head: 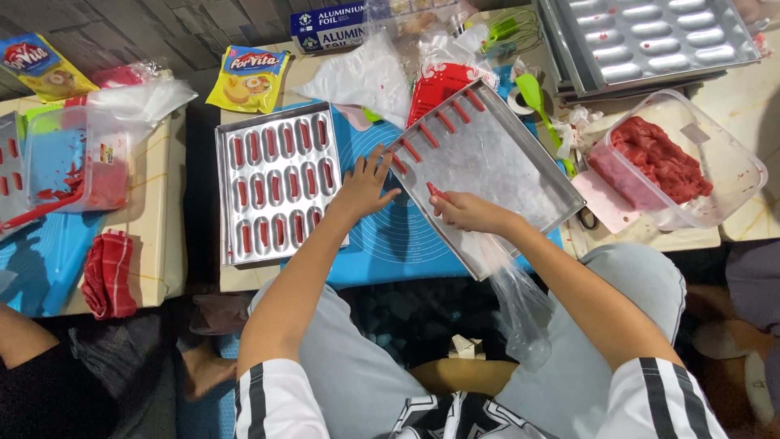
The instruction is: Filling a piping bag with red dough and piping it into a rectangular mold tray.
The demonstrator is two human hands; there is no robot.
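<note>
Six red sticks (439, 122) line the flat tray (504, 175), most of it bare; right hand (465, 210) pinches another stick (436, 192), left hand (367, 185) rests spread on the rim.

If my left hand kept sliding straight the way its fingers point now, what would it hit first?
Most likely the near corner of the flat silver baking tray: the left hand rests on the blue mat with fingers aimed up and right, almost at the tray's edge and the nearest red strip. Depth is hard to judge.
</note>
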